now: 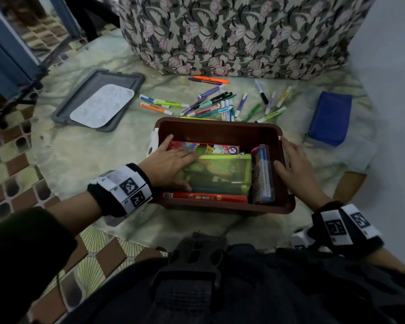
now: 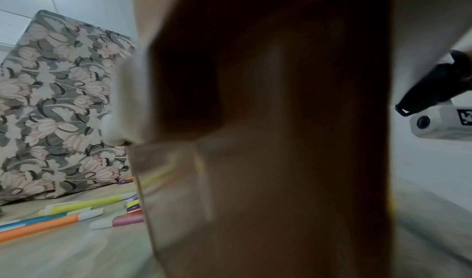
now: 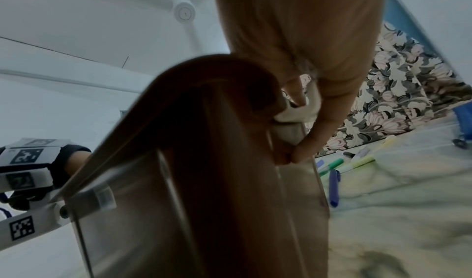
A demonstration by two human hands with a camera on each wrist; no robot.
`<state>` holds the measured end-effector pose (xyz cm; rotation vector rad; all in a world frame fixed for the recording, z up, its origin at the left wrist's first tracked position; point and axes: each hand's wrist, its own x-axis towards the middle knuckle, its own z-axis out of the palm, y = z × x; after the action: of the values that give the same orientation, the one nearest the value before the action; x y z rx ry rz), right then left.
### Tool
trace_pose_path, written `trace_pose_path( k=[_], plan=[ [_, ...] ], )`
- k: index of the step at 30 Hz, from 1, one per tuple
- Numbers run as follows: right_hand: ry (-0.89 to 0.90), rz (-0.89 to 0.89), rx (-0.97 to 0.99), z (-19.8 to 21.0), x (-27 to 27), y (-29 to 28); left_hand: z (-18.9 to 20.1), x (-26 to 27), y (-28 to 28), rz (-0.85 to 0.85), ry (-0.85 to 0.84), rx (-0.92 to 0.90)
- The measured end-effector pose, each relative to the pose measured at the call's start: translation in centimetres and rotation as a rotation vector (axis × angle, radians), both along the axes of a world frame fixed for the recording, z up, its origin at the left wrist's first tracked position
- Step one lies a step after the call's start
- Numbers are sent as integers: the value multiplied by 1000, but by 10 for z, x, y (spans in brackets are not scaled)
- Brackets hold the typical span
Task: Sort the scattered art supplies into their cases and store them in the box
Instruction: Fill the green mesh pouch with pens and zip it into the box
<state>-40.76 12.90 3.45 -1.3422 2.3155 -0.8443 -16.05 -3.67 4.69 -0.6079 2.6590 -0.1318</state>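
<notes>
Brown box (image 1: 220,127) sits on the floor sheet in front of you, holding a green mesh pouch (image 1: 218,171), two red pencil boxes and an upright pencil case (image 1: 263,174). Your left hand (image 1: 171,164) presses the pouch flat, fingers spread. Your right hand (image 1: 295,167) curls over the box's right rim. Risk: loose markers (image 1: 211,104) and the blue case (image 1: 330,118) lie outside; shifting the box could scatter them.

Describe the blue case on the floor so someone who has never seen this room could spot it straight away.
Start at the brown box between the person's hands on the pale green floor sheet. Look to its right, past the right hand, where the blue case lies flat by the wall. It is the only solid dark blue rectangle there, lying apart from the scattered pens.
</notes>
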Motion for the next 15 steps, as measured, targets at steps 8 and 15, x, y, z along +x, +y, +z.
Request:
trace_pose_path(
  k=[8, 15],
  plan=[
    [-5, -21, -27, -2, -1, 0, 3, -2, -9, -121, -88, 19],
    [-97, -16, -10, -4, -5, 4, 13, 18, -4, 300, 423, -65]
  ],
)
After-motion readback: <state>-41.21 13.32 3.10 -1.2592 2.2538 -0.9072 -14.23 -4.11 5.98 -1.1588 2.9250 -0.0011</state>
